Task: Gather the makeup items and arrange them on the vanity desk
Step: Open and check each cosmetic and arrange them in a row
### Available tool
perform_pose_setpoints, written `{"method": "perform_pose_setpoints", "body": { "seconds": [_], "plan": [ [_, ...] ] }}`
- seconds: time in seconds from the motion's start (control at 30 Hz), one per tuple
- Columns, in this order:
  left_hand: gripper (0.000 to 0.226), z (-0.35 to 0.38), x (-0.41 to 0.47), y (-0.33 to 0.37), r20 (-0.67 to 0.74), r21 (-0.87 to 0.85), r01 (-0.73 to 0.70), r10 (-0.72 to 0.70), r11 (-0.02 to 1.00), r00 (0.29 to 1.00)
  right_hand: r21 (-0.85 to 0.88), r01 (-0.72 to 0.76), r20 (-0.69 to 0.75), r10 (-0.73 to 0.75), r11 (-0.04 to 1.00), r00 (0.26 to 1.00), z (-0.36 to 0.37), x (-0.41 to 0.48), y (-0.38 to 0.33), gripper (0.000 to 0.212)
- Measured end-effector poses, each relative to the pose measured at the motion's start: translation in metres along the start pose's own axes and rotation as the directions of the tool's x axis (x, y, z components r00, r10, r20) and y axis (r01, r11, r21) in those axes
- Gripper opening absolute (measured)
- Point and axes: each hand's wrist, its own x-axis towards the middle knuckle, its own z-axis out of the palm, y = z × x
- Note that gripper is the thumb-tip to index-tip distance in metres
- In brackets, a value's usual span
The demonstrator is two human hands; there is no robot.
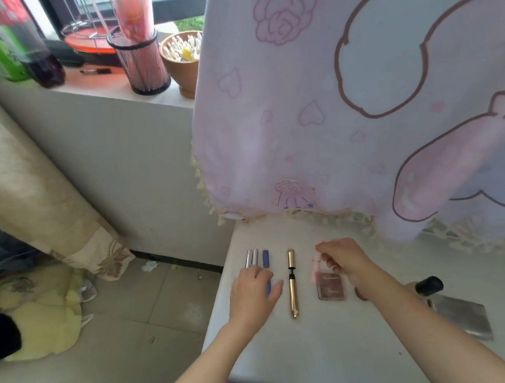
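Row on vanity desk [325, 346] looks mostly laid: silver tubes [251, 257] and blue pen [265, 258] left of gold tube [292, 284] under the flat left hand [253, 295]; palette [331, 291] right of it, where the right hand [346, 262] pinches a blurred pink stick [317, 266]; black-capped bottle [428, 286] farther right, seemingly unsorted.

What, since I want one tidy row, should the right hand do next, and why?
Probably the right hand should lay the pink item it pinches in the gap between the gold tube and the compact, parallel to the row on the desk.
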Motion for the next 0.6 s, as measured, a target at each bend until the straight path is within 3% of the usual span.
{"method": "perform_pose_setpoints", "body": {
  "seconds": [0.1,0.23,0.4,0.6],
  "plan": [
    [0.051,-0.022,0.01,0.027,0.113,-0.242,-0.012,0.041,0.97,0.993,0.072,0.053,0.095,-0.06,0.996,0.994,-0.014,-0.024,-0.025,0.02],
    [0.034,-0.051,0.021,0.058,0.121,-0.422,-0.046,0.106,0.905,0.987,0.058,0.204,0.119,-0.209,0.977,0.971,-0.027,-0.054,-0.051,0.021],
    [0.024,-0.064,0.029,0.07,0.043,-0.326,-0.148,0.171,0.934,0.984,0.117,0.279,0.135,-0.294,0.953,0.946,-0.04,-0.075,-0.063,0.02],
    [0.024,-0.073,0.029,0.072,-0.001,-0.241,-0.261,0.269,0.935,0.963,0.005,0.4,0.072,-0.399,0.917,0.914,-0.046,-0.088,-0.067,0.023]
  ]
}}
